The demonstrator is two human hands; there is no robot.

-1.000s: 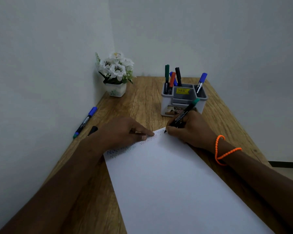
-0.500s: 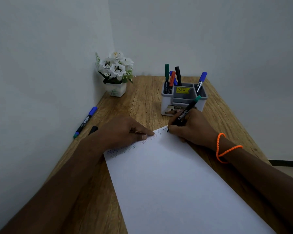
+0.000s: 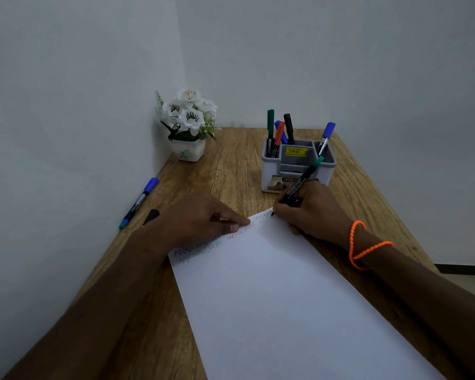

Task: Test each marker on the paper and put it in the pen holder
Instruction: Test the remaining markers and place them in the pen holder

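A white sheet of paper (image 3: 280,297) lies on the wooden table, with zigzag test lines along its far edge. My right hand (image 3: 310,212) grips a black marker with a green end (image 3: 302,182), its tip touching the paper's far corner. My left hand (image 3: 203,220) presses flat on the paper's far left edge, fingers stretched out. The grey and white pen holder (image 3: 268,174) stands just behind my right hand. Several markers stand in its left compartment and a blue-capped one (image 3: 326,137) in its right. A blue-capped marker (image 3: 139,202) lies by the left wall.
A small black object (image 3: 152,215), partly hidden, lies behind my left hand. A white pot of white flowers (image 3: 188,124) stands in the far left corner. Walls close the table on the left and back. The table's right edge (image 3: 381,193) drops to the floor.
My right hand has shifted the marker tip a little to the right along the paper's far edge, adding to the zigzag. My left hand has stayed put.
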